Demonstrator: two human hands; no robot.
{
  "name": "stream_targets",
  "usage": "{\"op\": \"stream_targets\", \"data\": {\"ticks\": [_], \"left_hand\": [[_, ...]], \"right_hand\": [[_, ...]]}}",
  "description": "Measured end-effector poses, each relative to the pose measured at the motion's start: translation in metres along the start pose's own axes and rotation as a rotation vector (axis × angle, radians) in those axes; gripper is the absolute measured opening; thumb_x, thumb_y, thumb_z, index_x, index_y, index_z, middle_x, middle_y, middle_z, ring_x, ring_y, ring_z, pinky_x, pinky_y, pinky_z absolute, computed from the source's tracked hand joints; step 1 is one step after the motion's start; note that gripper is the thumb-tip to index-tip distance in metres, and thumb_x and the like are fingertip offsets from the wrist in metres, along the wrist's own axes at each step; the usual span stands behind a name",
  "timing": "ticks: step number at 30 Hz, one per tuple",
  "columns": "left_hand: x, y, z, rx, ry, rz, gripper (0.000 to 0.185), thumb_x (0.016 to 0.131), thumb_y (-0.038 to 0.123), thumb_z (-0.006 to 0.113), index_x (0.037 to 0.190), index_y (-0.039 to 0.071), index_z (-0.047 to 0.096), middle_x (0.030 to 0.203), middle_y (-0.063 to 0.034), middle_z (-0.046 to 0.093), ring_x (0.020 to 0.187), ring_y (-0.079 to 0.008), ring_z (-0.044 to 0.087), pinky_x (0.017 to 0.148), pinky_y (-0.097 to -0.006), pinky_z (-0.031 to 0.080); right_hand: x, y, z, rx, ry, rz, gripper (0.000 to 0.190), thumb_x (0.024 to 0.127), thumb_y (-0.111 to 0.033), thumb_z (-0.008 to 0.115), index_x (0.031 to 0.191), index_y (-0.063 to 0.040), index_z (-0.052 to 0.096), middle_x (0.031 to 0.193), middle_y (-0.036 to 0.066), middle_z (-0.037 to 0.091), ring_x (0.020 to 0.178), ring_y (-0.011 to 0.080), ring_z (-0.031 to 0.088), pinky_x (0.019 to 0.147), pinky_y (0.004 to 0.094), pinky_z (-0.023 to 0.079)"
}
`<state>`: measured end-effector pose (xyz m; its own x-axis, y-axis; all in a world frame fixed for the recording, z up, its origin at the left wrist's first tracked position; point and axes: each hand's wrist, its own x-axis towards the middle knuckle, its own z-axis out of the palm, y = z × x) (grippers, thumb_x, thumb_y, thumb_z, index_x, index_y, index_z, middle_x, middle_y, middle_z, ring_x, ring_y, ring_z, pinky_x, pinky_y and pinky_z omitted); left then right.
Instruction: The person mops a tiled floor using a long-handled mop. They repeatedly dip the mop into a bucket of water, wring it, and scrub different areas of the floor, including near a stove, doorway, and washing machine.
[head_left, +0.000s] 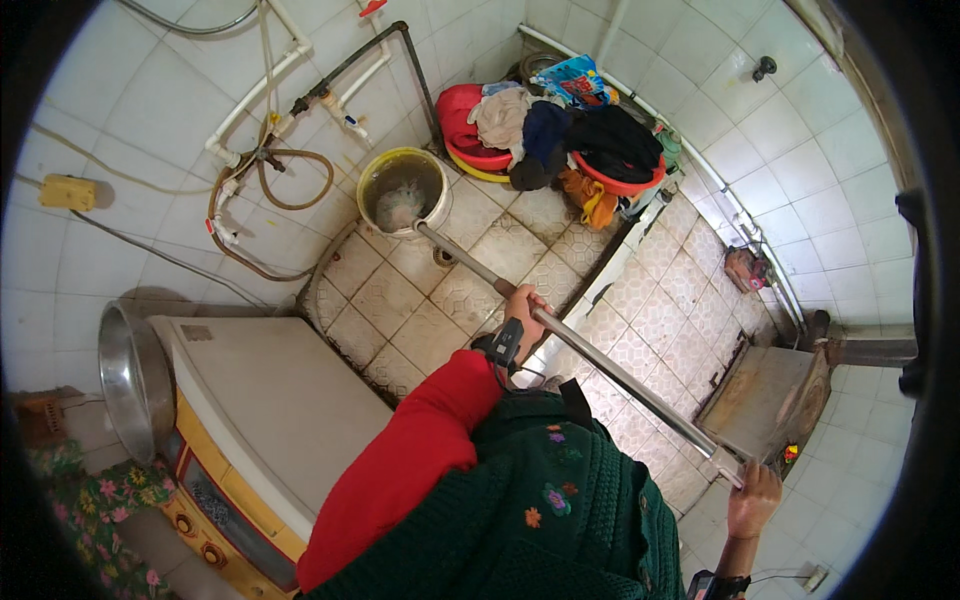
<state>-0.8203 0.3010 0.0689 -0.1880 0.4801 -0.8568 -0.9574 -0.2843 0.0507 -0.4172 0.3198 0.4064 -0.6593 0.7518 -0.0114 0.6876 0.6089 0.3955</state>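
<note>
My left hand (527, 319) grips the middle of a metal mop pole (600, 358). Around the pole's upper end, at the lower right, my right hand (754, 499) is closed. The pole slants down to the upper left, over the rim of a white bucket (436, 219) with a yellow inner edge. Inside the bucket, a pale mop head (401, 205) sits partly under murky water. A floor drain (444, 257) lies just beside the bucket.
Laundry fills a red basin (480, 160) and another red basin (626, 185). A detergent bag (574, 81) stands behind them. A low tiled ledge (592, 289) crosses the floor. A washing machine (255, 375), a steel basin (135, 382) and a metal stove (761, 390) flank me.
</note>
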Motion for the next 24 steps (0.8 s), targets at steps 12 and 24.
{"op": "stream_targets", "data": {"ticks": [12,24], "left_hand": [[0.078,0.096,-0.003,0.096,-0.130,-0.042,0.022,0.083,0.023,0.056,0.070,0.007,0.047,0.065,-0.0067,0.051,0.058,-0.0223,0.049,0.060,-0.0376,0.044],[0.119,0.127,0.001,0.327,0.100,0.029,0.013,0.080,0.011,0.057,0.078,0.000,0.049,0.070,-0.0131,0.055,0.060,-0.0264,0.054,0.057,-0.0431,0.049]], "right_hand": [[0.125,-0.110,-0.098,0.257,-0.263,-0.146,0.030,0.065,-0.009,0.067,0.094,-0.007,0.058,0.064,0.010,0.052,0.061,0.0312,0.054,0.055,0.0403,0.042],[0.091,-0.110,-0.079,0.156,-0.153,-0.185,0.041,0.065,-0.011,0.064,0.103,0.000,0.054,0.072,0.010,0.049,0.065,0.0283,0.049,0.065,0.0401,0.042]]}}
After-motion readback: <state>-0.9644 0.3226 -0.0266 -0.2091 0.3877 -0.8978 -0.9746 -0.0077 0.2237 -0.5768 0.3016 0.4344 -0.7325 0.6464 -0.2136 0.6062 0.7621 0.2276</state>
